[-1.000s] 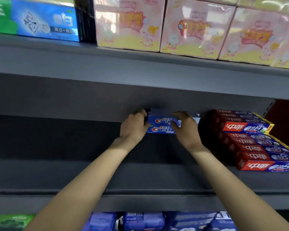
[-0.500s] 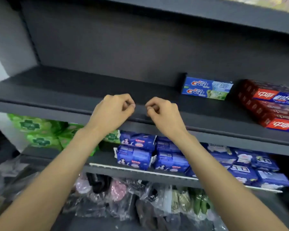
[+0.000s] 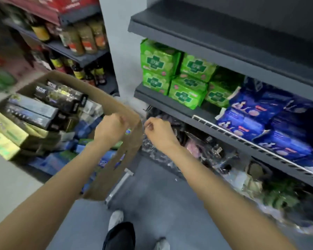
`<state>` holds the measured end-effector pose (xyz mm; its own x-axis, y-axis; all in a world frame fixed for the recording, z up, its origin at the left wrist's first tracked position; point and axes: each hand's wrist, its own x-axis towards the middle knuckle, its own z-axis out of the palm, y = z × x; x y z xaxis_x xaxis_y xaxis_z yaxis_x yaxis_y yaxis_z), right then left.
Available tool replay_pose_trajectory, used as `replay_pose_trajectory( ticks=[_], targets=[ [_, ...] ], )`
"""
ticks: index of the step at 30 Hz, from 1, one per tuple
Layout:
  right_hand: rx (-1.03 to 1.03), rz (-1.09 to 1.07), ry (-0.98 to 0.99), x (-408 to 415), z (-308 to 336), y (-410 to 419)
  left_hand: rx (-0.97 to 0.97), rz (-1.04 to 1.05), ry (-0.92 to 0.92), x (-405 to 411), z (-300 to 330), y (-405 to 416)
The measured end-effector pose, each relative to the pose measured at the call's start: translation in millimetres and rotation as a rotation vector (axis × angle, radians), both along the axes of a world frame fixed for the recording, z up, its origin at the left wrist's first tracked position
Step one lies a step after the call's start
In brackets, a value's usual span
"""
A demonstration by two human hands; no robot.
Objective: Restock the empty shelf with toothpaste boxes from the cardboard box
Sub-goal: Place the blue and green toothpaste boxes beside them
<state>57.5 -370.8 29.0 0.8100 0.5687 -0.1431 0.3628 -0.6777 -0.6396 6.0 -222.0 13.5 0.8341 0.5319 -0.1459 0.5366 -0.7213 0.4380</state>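
Here the cardboard box [image 3: 116, 170] is seen lower-left; left hand [image 3: 110, 129], curled and empty, hangs nearer over toothpaste boxes [image 3: 51, 162]; right hand [image 3: 158, 131] likewise curled, empty.

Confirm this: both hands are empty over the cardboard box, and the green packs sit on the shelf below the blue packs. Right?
Not quite. The head view shows the green packs on the same shelf as the blue packs, to their left. Both the left hand and right hand are empty near the cardboard box.
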Motion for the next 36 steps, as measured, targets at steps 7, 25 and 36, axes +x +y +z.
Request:
replay_pose_trajectory(
  ticks=[7, 25, 36],
  targets=[
    [-0.158, 0.062, -0.049, -22.8, -55.0, 125.6, 0.018, -0.319, 0.416, -8.5, -84.9, 124.1],
    [-0.997, 0.388, 0.214, -25.6, -165.1, 204.0, 0.217, -0.807, 0.87, -10.2, -153.9, 167.9],
    [-0.639, -0.009, 0.018, -20.1, -98.0, 190.0, 0.393, -0.7, 0.31, 5.5, -82.7, 180.9]
  ],
)
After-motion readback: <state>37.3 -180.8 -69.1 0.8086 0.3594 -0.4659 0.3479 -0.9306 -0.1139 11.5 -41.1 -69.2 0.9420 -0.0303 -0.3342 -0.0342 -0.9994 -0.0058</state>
